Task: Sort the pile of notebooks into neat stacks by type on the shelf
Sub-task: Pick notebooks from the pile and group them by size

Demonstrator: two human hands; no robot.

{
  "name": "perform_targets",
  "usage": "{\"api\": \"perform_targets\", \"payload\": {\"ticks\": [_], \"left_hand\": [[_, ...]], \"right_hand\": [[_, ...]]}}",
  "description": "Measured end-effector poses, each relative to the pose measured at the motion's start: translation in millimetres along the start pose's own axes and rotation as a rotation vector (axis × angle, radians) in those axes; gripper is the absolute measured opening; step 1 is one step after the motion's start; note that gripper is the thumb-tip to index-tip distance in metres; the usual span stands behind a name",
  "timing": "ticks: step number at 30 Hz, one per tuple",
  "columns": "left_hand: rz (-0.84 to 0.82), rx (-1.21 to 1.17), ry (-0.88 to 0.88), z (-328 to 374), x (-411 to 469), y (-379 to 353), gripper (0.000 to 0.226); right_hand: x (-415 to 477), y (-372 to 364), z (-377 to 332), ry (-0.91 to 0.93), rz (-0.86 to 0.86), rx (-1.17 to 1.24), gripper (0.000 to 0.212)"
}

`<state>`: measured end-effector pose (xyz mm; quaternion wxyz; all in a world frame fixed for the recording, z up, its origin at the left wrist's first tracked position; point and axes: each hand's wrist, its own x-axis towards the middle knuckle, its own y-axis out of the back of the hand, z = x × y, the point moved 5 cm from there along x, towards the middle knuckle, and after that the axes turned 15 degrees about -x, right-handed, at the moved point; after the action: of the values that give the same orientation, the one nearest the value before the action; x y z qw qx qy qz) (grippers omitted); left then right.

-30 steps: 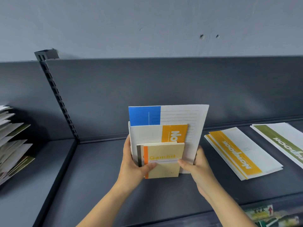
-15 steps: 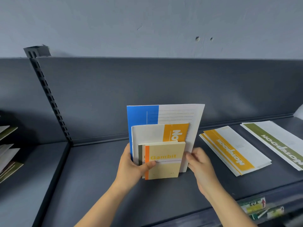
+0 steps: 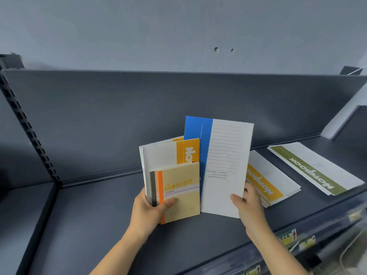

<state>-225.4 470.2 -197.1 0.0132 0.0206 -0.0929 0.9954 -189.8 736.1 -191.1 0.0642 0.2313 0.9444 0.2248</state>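
Note:
My left hand [image 3: 148,210] grips a small bundle upright above the dark shelf [image 3: 99,225]: a tan "Gambit" notebook [image 3: 182,195] with an orange spine in front, and white notebooks with a yellow band [image 3: 168,153] behind it. My right hand [image 3: 248,205] holds a large blue-and-white lined notebook [image 3: 222,165] by its lower right corner, tilted and apart from the bundle. On the shelf to the right lies a stack of yellow-band notebooks [image 3: 272,181], partly hidden by the big notebook. Further right lies a stack of green-band notebooks [image 3: 317,169].
The shelf's dark back panel [image 3: 178,100] rises behind the notebooks. A slotted upright [image 3: 29,132] divides off the left bay. Price labels [image 3: 290,237] run along the front edge at lower right. A white board [image 3: 343,120] leans at the far right.
My right hand has pulled the big blue-and-white notebook out of the bundle to the right and tilted it. My view has shifted right; the pile at the far left is out of sight.

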Motion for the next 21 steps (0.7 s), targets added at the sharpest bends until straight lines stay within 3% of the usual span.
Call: {"api": "perform_targets", "payload": {"ticks": [3, 10, 16, 21], "left_hand": [[0.021, -0.006, -0.016, 5, 0, -5, 0.036], [0.081, -0.132, 0.092, 28, 6, -32, 0.041], [0.111, -0.147, 0.062, 42, 11, -101, 0.044], [0.112, -0.152, 0.1, 31, 18, -189, 0.041]], "right_hand": [[-6, -1, -5, 0.07, 0.005, -0.127, 0.029], [17, 39, -23, 0.152, 0.082, -0.164, 0.039], [85, 140, 13, 0.085, 0.218, -0.182, 0.042], [152, 232, 50, 0.088, 0.112, -0.275, 0.04]]}}
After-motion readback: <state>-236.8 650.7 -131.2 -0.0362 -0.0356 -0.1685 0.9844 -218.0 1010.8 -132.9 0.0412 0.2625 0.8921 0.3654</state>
